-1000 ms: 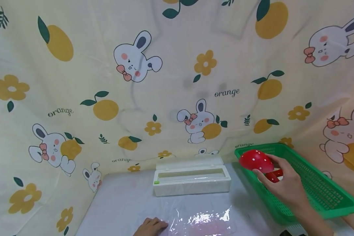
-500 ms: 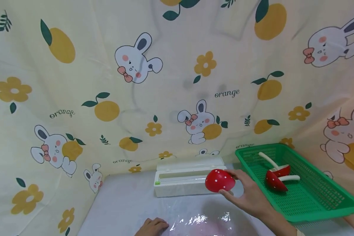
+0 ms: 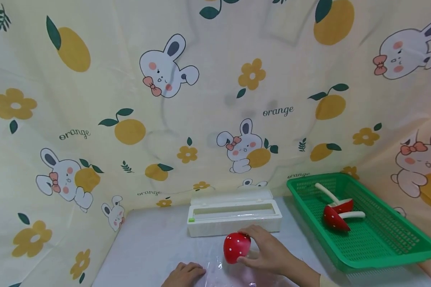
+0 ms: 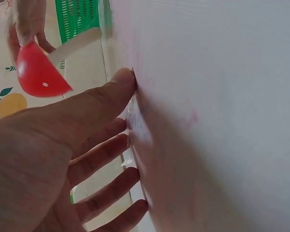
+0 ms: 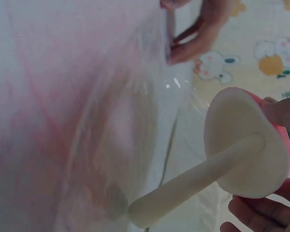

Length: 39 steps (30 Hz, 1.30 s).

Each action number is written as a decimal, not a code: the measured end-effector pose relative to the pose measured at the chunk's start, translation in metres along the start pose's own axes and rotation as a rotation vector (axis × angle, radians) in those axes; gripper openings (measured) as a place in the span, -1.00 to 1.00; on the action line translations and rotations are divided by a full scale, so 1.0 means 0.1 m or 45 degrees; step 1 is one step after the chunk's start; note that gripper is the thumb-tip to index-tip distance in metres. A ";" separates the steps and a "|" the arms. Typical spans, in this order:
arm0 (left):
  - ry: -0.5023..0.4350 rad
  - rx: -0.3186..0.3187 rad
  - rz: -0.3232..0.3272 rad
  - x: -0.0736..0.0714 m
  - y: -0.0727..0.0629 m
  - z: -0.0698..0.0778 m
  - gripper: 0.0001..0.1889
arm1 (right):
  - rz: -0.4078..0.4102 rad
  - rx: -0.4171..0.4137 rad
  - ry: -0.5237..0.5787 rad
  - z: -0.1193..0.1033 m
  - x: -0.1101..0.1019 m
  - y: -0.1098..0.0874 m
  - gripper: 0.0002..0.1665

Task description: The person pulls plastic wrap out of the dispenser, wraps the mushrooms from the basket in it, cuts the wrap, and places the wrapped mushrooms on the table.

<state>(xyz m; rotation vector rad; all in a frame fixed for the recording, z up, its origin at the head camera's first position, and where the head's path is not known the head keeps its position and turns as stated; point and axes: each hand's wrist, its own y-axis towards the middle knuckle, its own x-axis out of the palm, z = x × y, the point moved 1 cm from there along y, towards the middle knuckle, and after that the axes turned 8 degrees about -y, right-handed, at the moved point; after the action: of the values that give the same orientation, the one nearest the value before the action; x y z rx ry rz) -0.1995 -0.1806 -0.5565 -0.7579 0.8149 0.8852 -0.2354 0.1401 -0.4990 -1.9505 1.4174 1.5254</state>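
Observation:
My right hand point(image 3: 271, 251) grips a toy mushroom point(image 3: 236, 248) by its red, white-dotted cap, thumb on one side and fingers on the other. In the right wrist view the cap's pale underside and white stem point(image 5: 198, 180) show, the stem slanting toward a sheet of clear plastic film point(image 5: 135, 92). My left hand point(image 3: 184, 275) rests on the white table at the film's left edge. Its fingers are spread and fairly straight in the left wrist view, fingertips point(image 4: 123, 77) touching the film and the surface. The film's near part falls outside the head view.
A white film dispenser box point(image 3: 233, 227) with its lid up stands at the back of the table point(image 3: 147, 235). To the right, a green basket point(image 3: 388, 265) holds two more red-capped toy mushrooms point(image 3: 335, 220). A rabbit-and-orange printed cloth point(image 3: 201, 119) hangs behind.
My right hand has carried the mushroom left and down, out of the green basket, past the dispenser box and over the film. My left hand has stayed in place.

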 end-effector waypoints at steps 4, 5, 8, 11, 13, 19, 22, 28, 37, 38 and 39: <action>-0.023 -0.013 0.020 -0.01 -0.03 0.03 -0.39 | -0.015 -0.052 -0.075 -0.03 0.09 0.05 -0.15; -0.029 -0.011 0.027 -0.01 -0.03 0.04 -0.40 | -0.022 -0.053 -0.079 -0.03 0.11 0.07 -0.15; -0.023 -0.010 0.036 -0.02 -0.03 0.06 -0.53 | -0.050 -0.046 -0.079 -0.05 0.16 0.11 -0.13; -0.019 -0.008 0.029 -0.03 -0.03 0.08 -0.67 | -0.075 -0.052 -0.095 -0.06 0.22 0.13 -0.10; -0.036 -0.006 0.021 -0.03 -0.03 0.07 -0.70 | -0.096 -0.051 -0.100 -0.07 0.25 0.14 -0.09; -0.067 0.068 0.008 -0.04 -0.04 0.00 -0.77 | -0.142 0.010 -0.090 -0.07 0.31 0.16 -0.13; -0.100 0.089 0.005 -0.06 -0.04 -0.01 -0.79 | -0.158 0.038 -0.068 -0.05 0.33 0.19 -0.12; -0.165 0.123 0.029 -0.10 0.01 0.06 -0.83 | -0.212 0.070 0.043 -0.02 0.37 0.19 -0.16; -0.262 0.180 0.318 -0.27 0.01 0.25 -0.84 | -0.266 0.085 0.125 -0.01 0.35 0.17 -0.22; -0.271 0.180 0.345 -0.28 0.02 0.28 -0.84 | -0.267 0.075 0.131 -0.01 0.34 0.16 -0.25; -0.276 0.186 0.372 -0.29 0.02 0.32 -0.84 | -0.266 0.068 0.138 0.00 0.34 0.16 -0.26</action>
<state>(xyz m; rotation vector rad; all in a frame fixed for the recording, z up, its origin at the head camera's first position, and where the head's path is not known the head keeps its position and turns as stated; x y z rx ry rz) -0.2035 -0.1637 -0.5174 -0.4109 0.7977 1.1334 -0.2498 0.1151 -0.5229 -2.1018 1.2354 1.2949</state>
